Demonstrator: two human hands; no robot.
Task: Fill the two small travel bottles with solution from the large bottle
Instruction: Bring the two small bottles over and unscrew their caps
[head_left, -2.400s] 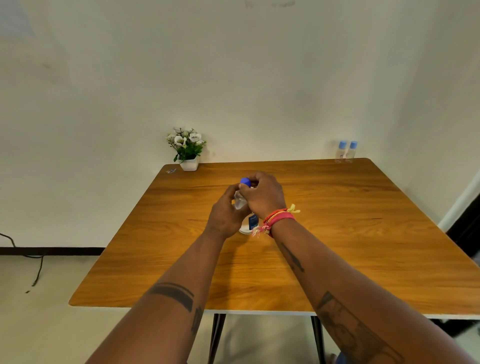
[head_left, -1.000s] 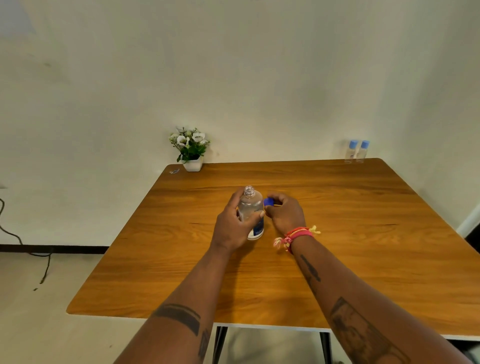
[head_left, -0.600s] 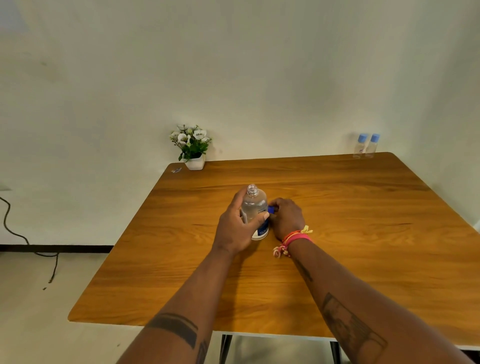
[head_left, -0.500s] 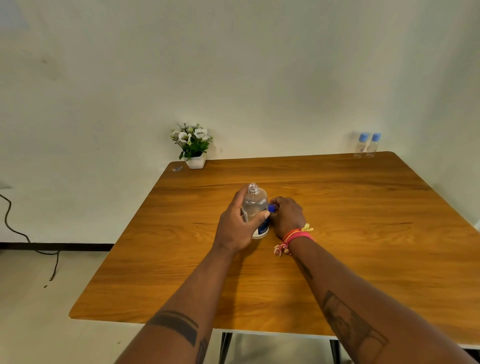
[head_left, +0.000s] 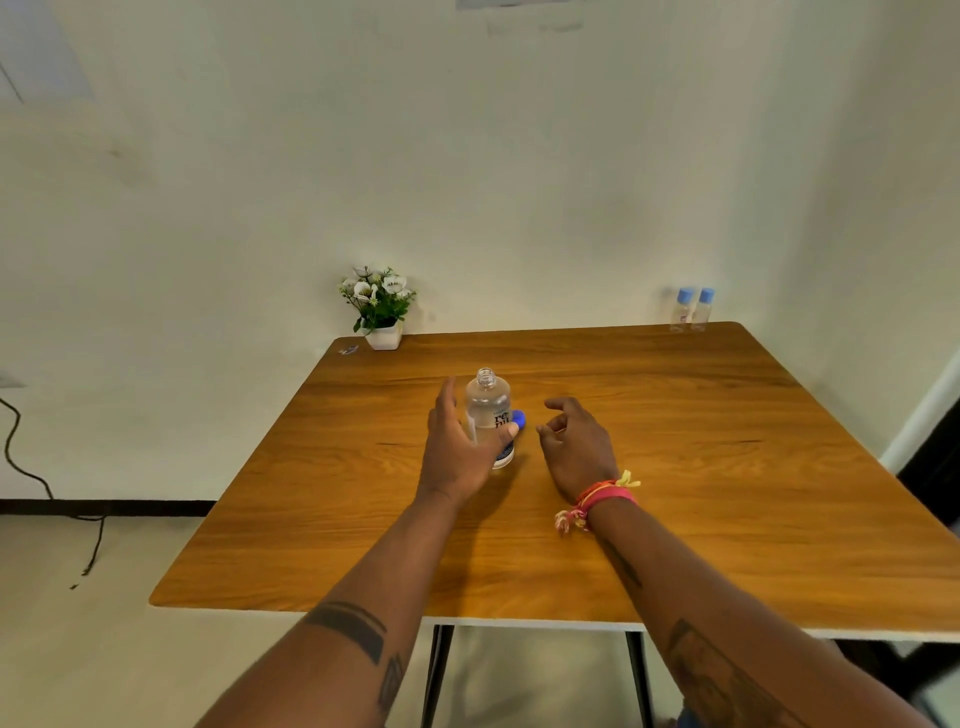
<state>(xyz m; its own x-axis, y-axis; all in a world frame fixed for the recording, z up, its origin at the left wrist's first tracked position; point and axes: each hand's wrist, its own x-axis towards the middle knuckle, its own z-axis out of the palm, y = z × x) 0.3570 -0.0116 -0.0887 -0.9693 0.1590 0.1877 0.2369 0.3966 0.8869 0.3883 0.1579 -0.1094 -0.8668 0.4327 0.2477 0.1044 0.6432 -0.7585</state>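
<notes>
The large bottle (head_left: 489, 415) stands upright and uncapped at the centre of the frame on the wooden table (head_left: 675, 467). The left hand (head_left: 460, 452) cups around it, fingers loosely spread, thumb across the label. The blue cap (head_left: 518, 419) lies just right of the bottle. The right hand (head_left: 579, 447) hovers nearby, fingers curled apart, empty. Two small bottles (head_left: 692, 310) stand capped at the table's upper right corner.

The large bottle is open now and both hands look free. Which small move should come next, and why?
Probably reach the right hand to the far right corner for the two small travel bottles. The large bottle stands uncapped, its blue cap lying beside it, yet the small ones are capped and far from it. The left hand is open beside the large bottle.
</notes>
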